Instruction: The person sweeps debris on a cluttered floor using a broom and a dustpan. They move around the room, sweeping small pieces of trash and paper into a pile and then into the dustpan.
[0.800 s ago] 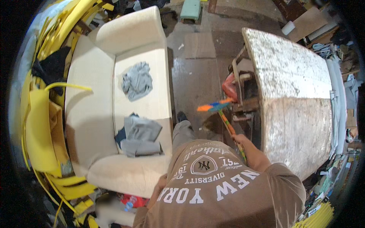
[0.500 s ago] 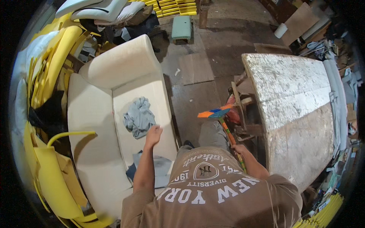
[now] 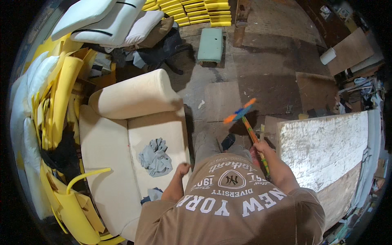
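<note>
right hand (image 3: 261, 148) grips a hammer (image 3: 246, 122), left hand (image 3: 182, 169) clenched beside grey cloth (image 3: 156, 157) on cream sofa (image 3: 106, 163).

Upholstery workshop: foam sheets (image 3: 204, 10), bare sofa (image 3: 122, 134).

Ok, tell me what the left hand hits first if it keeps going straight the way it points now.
Probably the grey cloth. The left hand rests at the edge of the cream sofa seat, knuckles toward that crumpled cloth, with only bare cushion between them. Depth is hard to judge in this fisheye view.
</note>
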Demonstrator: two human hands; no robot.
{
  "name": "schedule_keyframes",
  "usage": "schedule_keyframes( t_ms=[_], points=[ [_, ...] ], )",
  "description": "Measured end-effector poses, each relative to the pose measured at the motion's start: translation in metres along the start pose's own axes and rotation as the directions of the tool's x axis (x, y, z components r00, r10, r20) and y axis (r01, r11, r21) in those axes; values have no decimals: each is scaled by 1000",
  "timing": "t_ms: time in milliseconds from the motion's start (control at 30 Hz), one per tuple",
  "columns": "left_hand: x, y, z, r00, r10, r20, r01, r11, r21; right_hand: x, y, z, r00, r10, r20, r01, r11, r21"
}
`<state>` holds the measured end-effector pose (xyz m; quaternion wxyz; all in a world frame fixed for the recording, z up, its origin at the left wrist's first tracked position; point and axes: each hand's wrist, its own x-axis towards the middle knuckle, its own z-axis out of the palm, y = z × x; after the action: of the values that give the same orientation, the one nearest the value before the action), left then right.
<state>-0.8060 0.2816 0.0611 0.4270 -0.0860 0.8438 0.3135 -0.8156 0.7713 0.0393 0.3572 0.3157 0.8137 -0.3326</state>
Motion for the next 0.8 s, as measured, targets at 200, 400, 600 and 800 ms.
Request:
schedule_keyframes(
  t_ms=[200,400,600,800],
  points=[
    [48,-95,69,972,-73,223,48,992,116,61,-111,-106,996,31,88,-70,869,490],
    [199,15,-54,928,236,290,-355,799,486,141,-112,-199,980,78,183,-154,880,449],
    [330,435,-254,994,104,-21,-105,994,-33,146,-93,-290,945,323,48,-310,843,439],
    [470,721,-349,800,588,-117,-495,758,426,209,-74,-301,977,211,-31,-64,426,902]
  ],
)
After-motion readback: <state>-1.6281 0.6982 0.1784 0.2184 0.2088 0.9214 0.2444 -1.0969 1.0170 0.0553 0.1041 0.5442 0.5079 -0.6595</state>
